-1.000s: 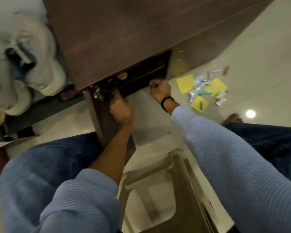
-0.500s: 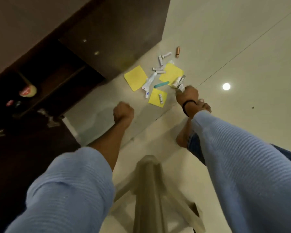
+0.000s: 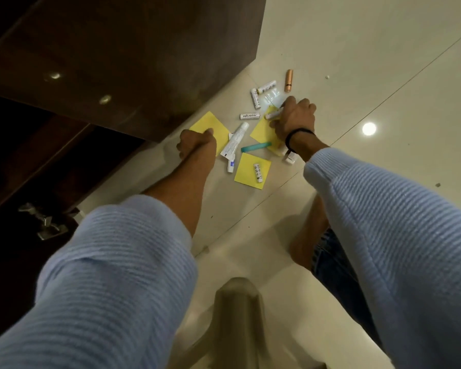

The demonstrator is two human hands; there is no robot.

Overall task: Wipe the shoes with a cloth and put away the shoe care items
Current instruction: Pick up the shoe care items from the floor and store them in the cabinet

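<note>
Three yellow cloths (image 3: pixel 252 171) lie among scattered tubes (image 3: pixel 236 141) just off the cabinet (image 3: pixel 144 62) corner. My right hand (image 3: pixel 294 121) grips a small white tube (image 3: pixel 273 115). My left hand (image 3: pixel 197 145) is curled at the leftmost cloth (image 3: pixel 213 123) edge; I cannot tell whether it grips. Bare floor (image 3: pixel 383 62) opens rightward.

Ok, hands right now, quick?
Left hand: curled at the leftmost yellow cloth edge; grip cannot be told.
Right hand: holding a small white tube.
</note>
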